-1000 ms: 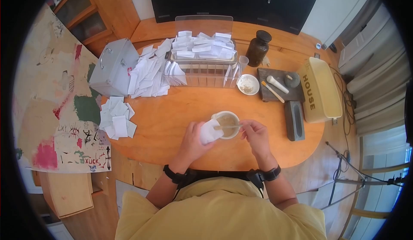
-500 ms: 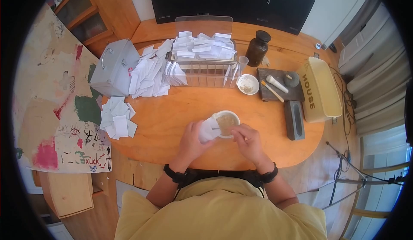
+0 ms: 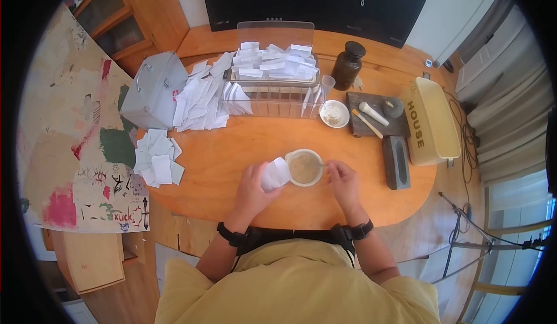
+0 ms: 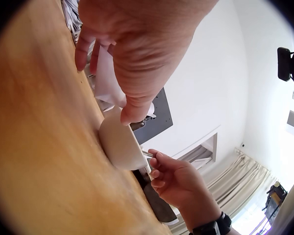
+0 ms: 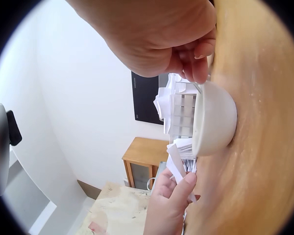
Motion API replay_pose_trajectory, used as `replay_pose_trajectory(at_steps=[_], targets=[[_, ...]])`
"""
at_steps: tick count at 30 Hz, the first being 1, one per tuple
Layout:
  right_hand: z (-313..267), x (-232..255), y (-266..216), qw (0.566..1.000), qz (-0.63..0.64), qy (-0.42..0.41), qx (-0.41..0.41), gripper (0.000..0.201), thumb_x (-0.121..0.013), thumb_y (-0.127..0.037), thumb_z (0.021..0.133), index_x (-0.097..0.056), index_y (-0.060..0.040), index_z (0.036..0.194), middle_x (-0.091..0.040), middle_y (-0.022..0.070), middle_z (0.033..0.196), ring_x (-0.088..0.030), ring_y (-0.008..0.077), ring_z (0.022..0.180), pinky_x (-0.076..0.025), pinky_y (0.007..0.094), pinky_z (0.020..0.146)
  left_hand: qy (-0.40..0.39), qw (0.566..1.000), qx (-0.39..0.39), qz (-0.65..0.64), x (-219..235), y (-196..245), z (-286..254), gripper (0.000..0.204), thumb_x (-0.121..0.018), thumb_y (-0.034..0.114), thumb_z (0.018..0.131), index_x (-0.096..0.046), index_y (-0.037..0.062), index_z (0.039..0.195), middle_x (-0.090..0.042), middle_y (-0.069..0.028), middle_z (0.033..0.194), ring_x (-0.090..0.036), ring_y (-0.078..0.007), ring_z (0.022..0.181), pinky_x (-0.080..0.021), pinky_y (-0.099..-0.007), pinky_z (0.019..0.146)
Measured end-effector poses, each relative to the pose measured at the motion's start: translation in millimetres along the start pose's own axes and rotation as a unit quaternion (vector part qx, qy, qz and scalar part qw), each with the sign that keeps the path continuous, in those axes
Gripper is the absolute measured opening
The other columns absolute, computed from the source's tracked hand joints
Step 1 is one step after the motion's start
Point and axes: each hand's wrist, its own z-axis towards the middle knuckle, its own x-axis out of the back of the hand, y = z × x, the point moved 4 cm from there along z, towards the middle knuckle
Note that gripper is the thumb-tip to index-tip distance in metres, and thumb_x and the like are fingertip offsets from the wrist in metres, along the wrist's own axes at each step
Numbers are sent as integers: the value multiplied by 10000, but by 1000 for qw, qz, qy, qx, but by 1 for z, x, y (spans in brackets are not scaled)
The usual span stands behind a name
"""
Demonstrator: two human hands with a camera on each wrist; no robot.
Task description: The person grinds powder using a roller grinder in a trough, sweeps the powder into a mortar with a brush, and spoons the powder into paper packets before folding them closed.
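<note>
A white mortar-like bowl (image 3: 289,158) with beige powder (image 3: 303,166) in it stands on the table near the person. My left hand (image 3: 253,189) holds a small white paper packet (image 3: 275,174) just left of the bowl, its thumb and fingers on either side of the paper in the right wrist view. To the right of the bowl, my right hand (image 3: 343,184) pinches the thin handle of a small metal spoon (image 3: 321,165). That spoon reaches over the bowl's right rim, and its tip is hidden in the powder.
Behind the bowl, a clear divided rack (image 3: 272,100) holds folded papers. Paper packets (image 3: 159,158) lie left, near a silver case (image 3: 154,92). To the right are a powder dish (image 3: 335,114), dark board (image 3: 360,128), pestle (image 3: 374,114), brush (image 3: 367,123), grey trough (image 3: 397,164), brown jar (image 3: 348,68) and yellow bin (image 3: 432,123).
My right hand moved left, bringing the spoon to the packet's mouth, then returned right to the bowl. The packet has shifted a little left, off the bowl's rim.
</note>
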Motion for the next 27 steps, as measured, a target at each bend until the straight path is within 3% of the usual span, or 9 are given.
replay_pose_trajectory(at_steps=[8,17,27], targets=[[0,-4,15,987,131,-15,-87,166,-554,-111,948,-660,16,969,-630,36,732,-531,69,524,-446,199,492,-2,1000,-4,-3,1,2,1,617,-813,202,668,-522,13,1178,-551,-159,1046,-559,-327,959,-486,-394,797],[1,10,-2,987,137,8,-79,163,-553,-98,945,-652,29,973,-628,52,742,-543,93,528,-456,214,487,-14,1000,4,2,-2,5,3,610,-814,212,667,-534,17,1172,-557,-154,1040,-559,-327,959,-486,-393,803],[-5,-4,-29,984,159,-40,-76,149,-571,-102,942,-665,11,967,-636,44,744,-548,83,553,-439,201,514,-24,1000,11,-2,-3,9,4,611,-814,213,660,-539,27,1174,-564,-153,1040,-557,-329,966,-481,-400,812]])
